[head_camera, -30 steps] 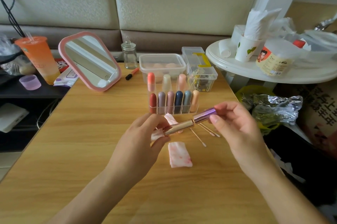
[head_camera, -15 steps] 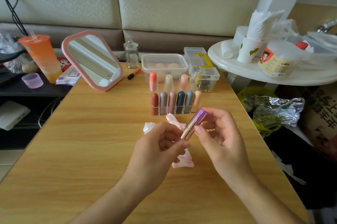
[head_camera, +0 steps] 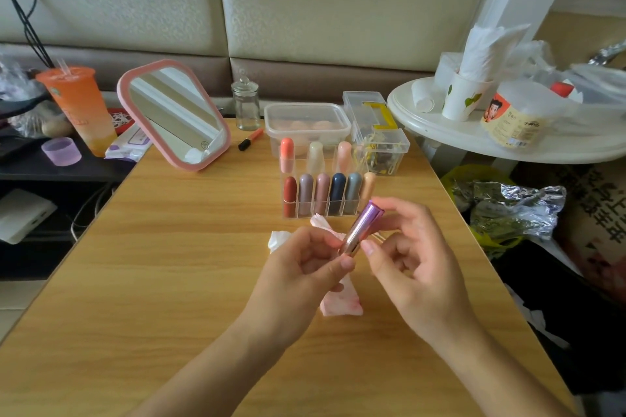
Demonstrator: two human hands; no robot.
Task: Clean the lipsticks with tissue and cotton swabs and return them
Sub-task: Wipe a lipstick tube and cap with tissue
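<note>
No legible txt; carton (head_camera: 596,199) chars too blurry.

Nine racked lipsticks (head_camera: 337,191), one purple lipstick (head_camera: 364,225), two clear boxes (head_camera: 306,121), one mirror (head_camera: 174,111), one glass jar (head_camera: 246,108), one orange cup (head_camera: 79,104)

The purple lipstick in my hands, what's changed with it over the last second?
The purple and gold lipstick tube swung from lying nearly level to tilted upright, and less of its gold end shows, as if pushed closed. The left hand and right hand came closer together, both still pinching it. The pink-stained white tissue and the clear acrylic lipstick rack stayed put.
</note>
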